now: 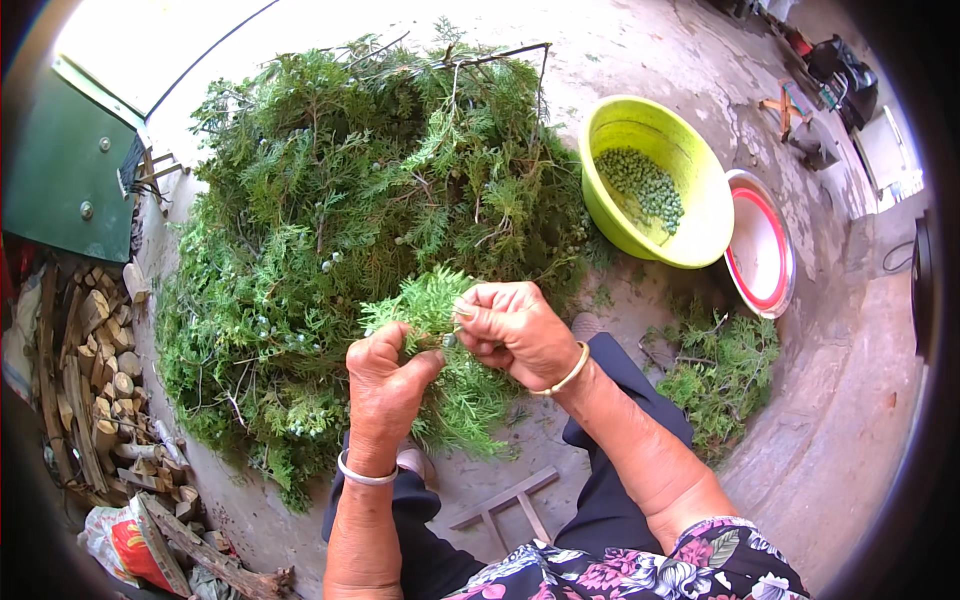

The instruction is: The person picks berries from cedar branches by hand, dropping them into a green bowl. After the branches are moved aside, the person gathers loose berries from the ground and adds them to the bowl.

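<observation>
A feathery green conifer sprig (pixel 425 302) is gripped in my left hand (pixel 383 378), its thumb pointing toward the right hand. A small round green cone (pixel 449 341) shows on the sprig by the left thumb tip. My right hand (pixel 522 333) is closed in a pinch at the sprig's right edge; what lies between its fingertips is hidden. Just beyond both hands rises a large heap of conifer branches (pixel 390 190), dotted with pale cones. To the right, a yellow-green basin (pixel 702 165) contains many small green cones (pixel 640 186).
A white basin with a red band (pixel 757 255) stands beside the yellow-green one. Loose branches (pixel 722 375) lie on the floor at right. Chopped firewood (pixel 105 365) is stacked at left, below a green panel (pixel 65 170). A wooden frame (pixel 508 500) is between my legs.
</observation>
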Motion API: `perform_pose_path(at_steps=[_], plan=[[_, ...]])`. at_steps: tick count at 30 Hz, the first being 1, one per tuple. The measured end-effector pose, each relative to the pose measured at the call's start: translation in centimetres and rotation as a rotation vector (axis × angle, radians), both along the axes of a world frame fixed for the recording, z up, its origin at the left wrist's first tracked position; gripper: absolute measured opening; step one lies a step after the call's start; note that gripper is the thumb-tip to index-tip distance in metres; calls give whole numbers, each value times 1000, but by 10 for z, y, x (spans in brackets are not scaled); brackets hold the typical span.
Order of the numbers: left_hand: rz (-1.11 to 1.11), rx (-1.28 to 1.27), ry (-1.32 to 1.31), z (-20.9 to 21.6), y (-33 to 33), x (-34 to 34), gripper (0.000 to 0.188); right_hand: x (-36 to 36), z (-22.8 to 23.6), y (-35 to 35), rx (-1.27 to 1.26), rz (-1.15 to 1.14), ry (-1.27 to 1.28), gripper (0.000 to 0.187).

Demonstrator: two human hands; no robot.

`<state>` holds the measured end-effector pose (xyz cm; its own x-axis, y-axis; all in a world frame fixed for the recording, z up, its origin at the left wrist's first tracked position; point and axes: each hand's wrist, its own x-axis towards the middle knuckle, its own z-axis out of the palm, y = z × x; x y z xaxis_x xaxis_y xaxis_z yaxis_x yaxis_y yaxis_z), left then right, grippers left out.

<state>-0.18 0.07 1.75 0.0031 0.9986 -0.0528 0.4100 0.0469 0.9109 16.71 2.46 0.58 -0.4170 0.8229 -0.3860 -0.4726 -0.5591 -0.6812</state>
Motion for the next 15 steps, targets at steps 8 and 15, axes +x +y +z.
perform_pose_path(at_steps=[8,15], plan=[[198,-161,-588,4,2,1,11,18,12,11,-49,-131,119,10],[271,-270,-864,-13,2,-8,10,0,-4,2,341,-29,-428,8]])
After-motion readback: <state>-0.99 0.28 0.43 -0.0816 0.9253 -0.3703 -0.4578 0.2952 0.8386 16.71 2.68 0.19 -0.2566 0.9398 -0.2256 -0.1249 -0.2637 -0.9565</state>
